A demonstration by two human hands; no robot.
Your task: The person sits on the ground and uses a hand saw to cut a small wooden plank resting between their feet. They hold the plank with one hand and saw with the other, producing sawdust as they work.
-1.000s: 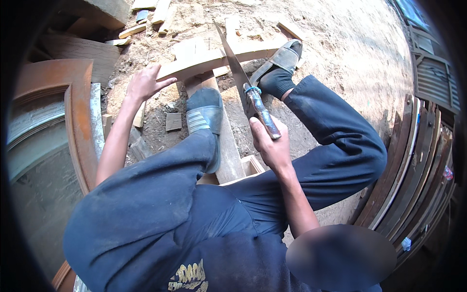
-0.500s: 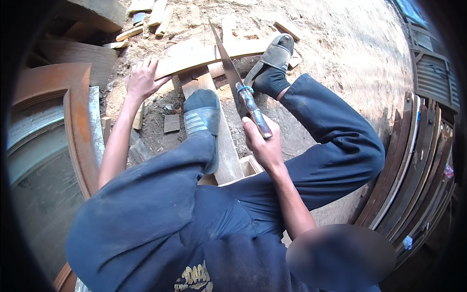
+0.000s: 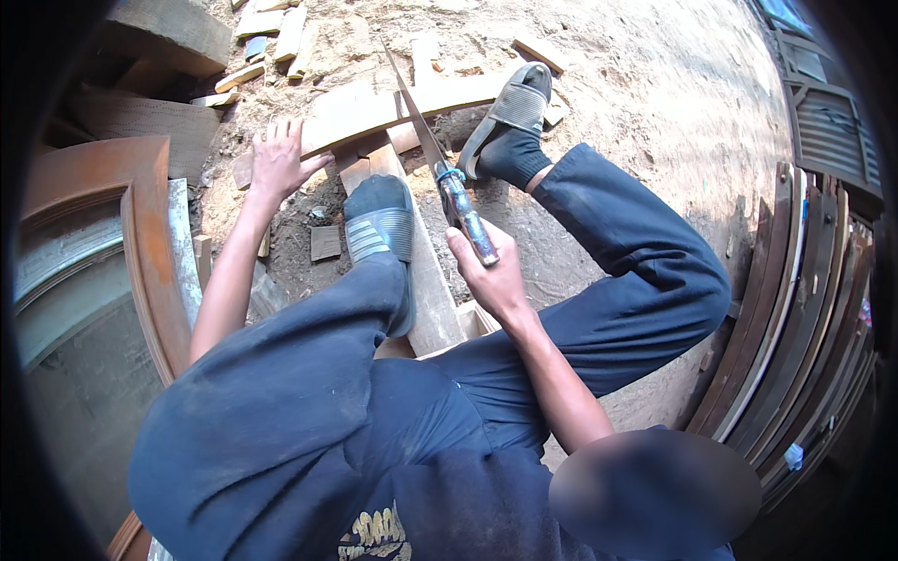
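Observation:
My right hand [image 3: 491, 271] is wrapped round the worn handle of a handsaw [image 3: 421, 126], its long blade angled up across a light, slightly curved plank [image 3: 355, 119]. My left hand [image 3: 280, 161] lies on the plank's left end with fingers spread, thumb stretched along the near edge. The plank rests across a greyer board [image 3: 427, 297] that runs back between my legs. My right sandalled foot [image 3: 513, 117] is on or against the plank's right part; my left foot [image 3: 380, 224] rests on the lower board.
A brown wooden frame with a dusty panel [image 3: 150, 252] stands at left, with timber blocks [image 3: 168, 42] behind it. Small offcuts [image 3: 292, 33] lie on the dirt ground [image 3: 673, 103] ahead. Long stacked boards [image 3: 776, 318] line the right side, below corrugated metal [image 3: 835, 145].
My right hand and the saw have moved a little left in view, along with my feet and the plank. My left hand's fingers have straightened and spread slightly on the plank.

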